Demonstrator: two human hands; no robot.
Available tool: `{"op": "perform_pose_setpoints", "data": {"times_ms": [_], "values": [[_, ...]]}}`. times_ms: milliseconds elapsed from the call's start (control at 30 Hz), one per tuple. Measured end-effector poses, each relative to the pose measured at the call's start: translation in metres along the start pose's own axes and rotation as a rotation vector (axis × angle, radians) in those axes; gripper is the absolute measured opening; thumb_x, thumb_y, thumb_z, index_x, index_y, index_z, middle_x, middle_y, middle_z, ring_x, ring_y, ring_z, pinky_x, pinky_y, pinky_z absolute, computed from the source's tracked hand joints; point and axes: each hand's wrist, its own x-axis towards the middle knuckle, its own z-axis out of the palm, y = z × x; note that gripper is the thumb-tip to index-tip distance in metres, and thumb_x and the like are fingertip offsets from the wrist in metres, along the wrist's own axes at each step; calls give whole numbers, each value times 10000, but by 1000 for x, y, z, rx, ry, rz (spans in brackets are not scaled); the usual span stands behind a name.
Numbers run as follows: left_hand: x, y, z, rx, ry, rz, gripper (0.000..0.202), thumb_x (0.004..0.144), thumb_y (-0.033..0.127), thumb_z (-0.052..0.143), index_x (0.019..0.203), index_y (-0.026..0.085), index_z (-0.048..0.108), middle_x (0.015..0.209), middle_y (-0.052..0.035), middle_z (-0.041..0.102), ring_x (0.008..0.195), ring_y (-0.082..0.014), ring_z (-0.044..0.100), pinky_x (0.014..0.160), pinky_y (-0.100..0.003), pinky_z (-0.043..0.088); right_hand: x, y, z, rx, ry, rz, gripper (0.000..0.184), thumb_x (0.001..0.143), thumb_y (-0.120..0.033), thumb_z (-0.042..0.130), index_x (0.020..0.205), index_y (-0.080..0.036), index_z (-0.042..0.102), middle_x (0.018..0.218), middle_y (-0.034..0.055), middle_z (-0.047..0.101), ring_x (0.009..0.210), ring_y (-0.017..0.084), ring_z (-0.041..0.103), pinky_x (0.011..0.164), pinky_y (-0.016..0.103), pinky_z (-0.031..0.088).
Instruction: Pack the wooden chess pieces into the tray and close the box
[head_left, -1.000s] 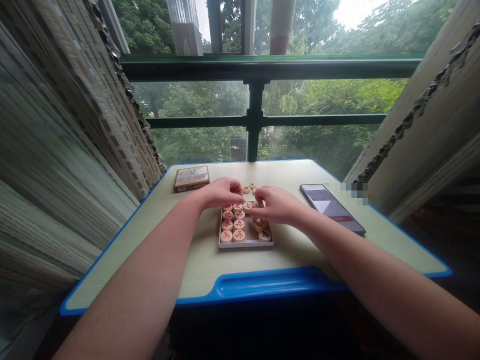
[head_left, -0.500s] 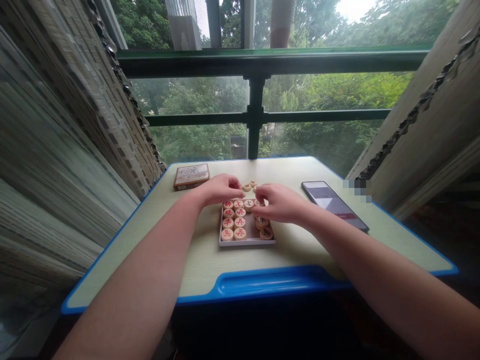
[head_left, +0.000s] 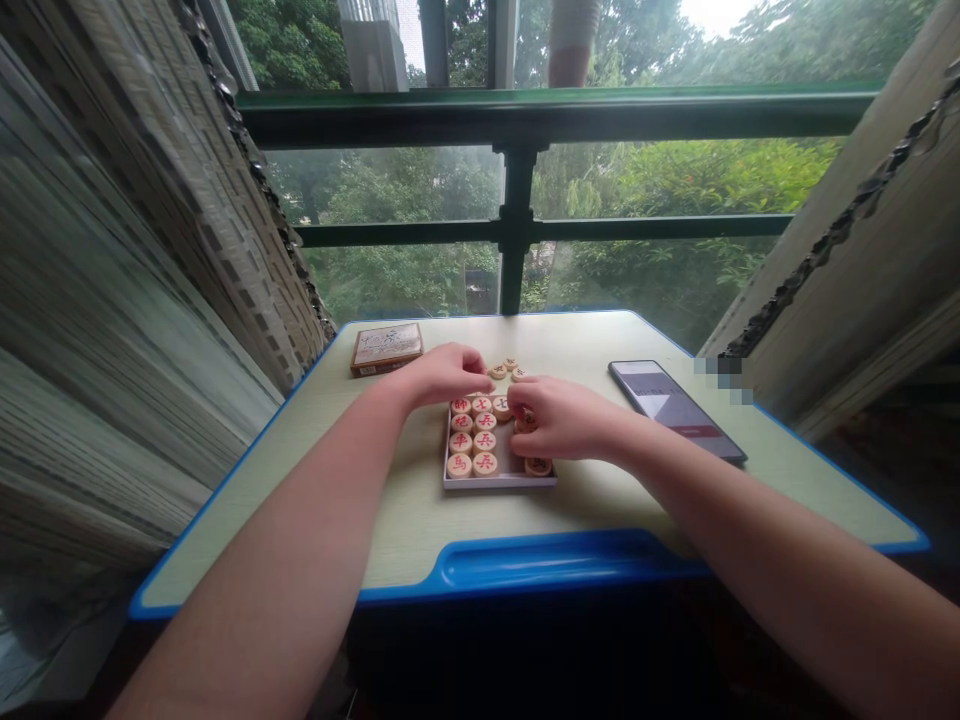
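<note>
A shallow white-edged box tray (head_left: 501, 484) holds round wooden Chinese chess pieces. Red-marked pieces (head_left: 485, 464) fill two columns on its left, and a dark-marked piece (head_left: 538, 467) lies in the near right corner. Over the tray's right side, my right hand (head_left: 559, 417) has its fingers curled down, hiding the pieces under it; whatever they grip is hidden. My left hand (head_left: 450, 372) is at the tray's far left edge, thumb and fingers drawn together. Its fingertips are too small to show what they hold. Beyond the hands lie a few loose pieces (head_left: 498, 371) on the table.
A closed brown box (head_left: 387, 348) with a printed lid is at the table's back left. The phone (head_left: 675, 410) lies flat on the right. The pale table (head_left: 397, 530) has a blue rim and a blue front groove (head_left: 547, 563). Curtains flank the window behind.
My right hand has moved down toward me along the tray's right side, now covering pieces that showed before. My left hand stays nearly in place. The whole view has shifted slightly.
</note>
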Motion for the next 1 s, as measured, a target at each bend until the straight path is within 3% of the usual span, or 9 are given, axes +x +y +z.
{"op": "perform_pose_setpoints", "data": {"times_ms": [700, 833, 1000], "values": [[0, -1, -1, -25, 23, 17, 298, 595, 431, 635, 673, 145, 604, 623, 9, 561, 602, -126, 487, 542, -247, 340, 3, -4, 7, 80, 34, 7, 148, 629, -298, 575, 709, -196, 504, 775, 22, 538, 709, 153, 472, 559, 239, 312], [0, 0, -1, -21, 33, 18, 320, 599, 454, 633, 672, 143, 611, 609, 10, 553, 589, -123, 480, 532, -246, 328, 6, -2, 8, 141, 136, 89, 109, 702, -297, 517, 734, -193, 524, 795, 31, 556, 728, 156, 490, 609, 245, 338], [-1, 1, -1, 5, 29, 15, 285, 596, 421, 638, 654, 143, 609, 596, 15, 546, 575, -116, 466, 514, -241, 310, 13, 3, 14, 130, 182, 164, 95, 657, -267, 544, 711, -191, 525, 802, 34, 557, 709, 155, 491, 580, 238, 328]]}}
